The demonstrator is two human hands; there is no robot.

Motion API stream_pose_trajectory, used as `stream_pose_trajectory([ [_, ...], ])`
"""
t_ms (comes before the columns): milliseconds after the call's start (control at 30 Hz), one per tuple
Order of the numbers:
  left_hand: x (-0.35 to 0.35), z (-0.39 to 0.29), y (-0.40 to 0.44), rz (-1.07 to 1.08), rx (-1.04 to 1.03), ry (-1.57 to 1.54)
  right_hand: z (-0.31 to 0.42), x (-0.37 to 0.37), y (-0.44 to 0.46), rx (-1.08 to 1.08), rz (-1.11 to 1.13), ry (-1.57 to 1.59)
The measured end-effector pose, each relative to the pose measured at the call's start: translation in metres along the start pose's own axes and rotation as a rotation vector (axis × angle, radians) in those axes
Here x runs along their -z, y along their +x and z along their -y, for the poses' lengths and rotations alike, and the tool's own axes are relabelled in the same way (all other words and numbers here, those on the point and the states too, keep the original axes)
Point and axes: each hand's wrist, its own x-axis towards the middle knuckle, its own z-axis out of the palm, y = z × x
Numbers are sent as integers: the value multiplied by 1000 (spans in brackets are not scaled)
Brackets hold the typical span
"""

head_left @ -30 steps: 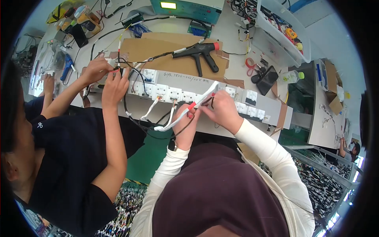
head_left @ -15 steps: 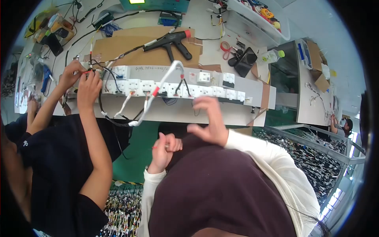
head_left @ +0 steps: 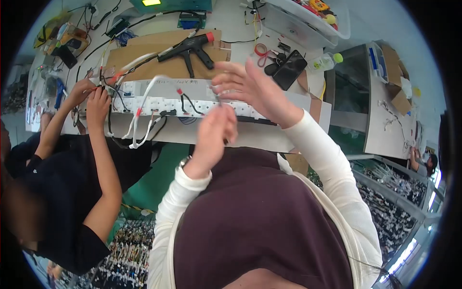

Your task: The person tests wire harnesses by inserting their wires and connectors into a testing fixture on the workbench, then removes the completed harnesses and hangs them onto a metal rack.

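My left hand (head_left: 215, 132) is raised in front of the long fixture board (head_left: 192, 87), its fingers curled together. A small dark bit shows at its lower edge, too little to name. Above and to its right, my right hand (head_left: 257, 91) is spread over the board, palm turned leftward and fingers apart, holding nothing visible. A row of white connector blocks (head_left: 159, 103) lines the board, partly hidden behind my hands. From them rises a looped white cable (head_left: 144, 103) with red bands, and black wires (head_left: 190, 103) run into the blocks just left of my hands.
A black cable tie gun (head_left: 185, 53) lies on cardboard (head_left: 139, 53) behind the board. Back right are a phone (head_left: 290, 70), a bottle (head_left: 323, 63) and a clear bin (head_left: 293, 29). At left, a co-worker's hands (head_left: 98, 103) hold wires.
Both my hands have moved up and closer together, from near my body to over the board. The view has shifted slightly. The co-worker's hands stay at the wires.
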Motion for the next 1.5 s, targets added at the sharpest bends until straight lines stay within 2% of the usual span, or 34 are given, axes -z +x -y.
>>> stream_pose_trajectory([
  [67, 1, -1, 25, -68, -241, -89, -15, 28, -8, 134, -91, -748],
  [100, 1, -2, 33, -94, -248, -83, -10, 32, -16, -47, 25, -747],
  [200, -3, -2, 47, -215, -325, -33, -20, 38, -16, -120, 70, -658],
  [267, -10, 1, 51, -352, -385, 315, -20, 36, -11, -87, 29, -655],
  [367, -28, -5, 52, -446, -315, 287, -18, 42, -5, -48, 65, -684],
  [467, -18, 1, 41, -447, -291, 411, -10, 50, -1, -51, 46, -579],
  [533, -2, 5, 32, -411, -182, 468, -4, 55, 1, -65, 67, -575],
  [600, 1, 11, 30, -370, -298, 499, -8, 60, 2, -68, 94, -597],
  [733, 11, 11, 35, -347, -267, 503, -12, 66, 6, -29, 147, -679],
  [767, 11, 10, 37, -371, -290, 643, -15, 68, 6, -37, 149, -674],
  [800, 9, 10, 38, -375, -285, 641, -16, 69, 7, 144, 99, -1028],
  [833, 7, 9, 39, -428, -356, 950, -17, 70, 9, 337, 43, -1379],
  [867, 6, 9, 41, -471, -425, 1261, -17, 72, 13, 334, 43, -1377],
  [900, 8, 12, 44, -468, -420, 1260, -18, 74, 19, 553, -18, -1462],
  [933, 12, 17, 49, -507, -501, 1307, -19, 78, 26, 773, -83, -1538],
  [967, 15, 23, 54, -544, -585, 1353, -21, 83, 33, 766, -87, -1538],
  [1033, 14, 35, 60, -571, -555, 1307, -30, 93, 45, 641, 30, -1364],
  [1100, 17, 41, 63, -600, -527, 1262, -38, 99, 56, 621, 71, -1323],
  [1200, 22, 44, 64, -581, -565, 1352, -39, 99, 62, 620, 140, -1285],
  [1400, 26, 35, 62, -476, -593, 1510, -38, 101, 62, 619, 179, -1330],
  [1500, 25, 22, 62, -359, -559, 1580, -38, 102, 61, 644, 186, -1327],
])
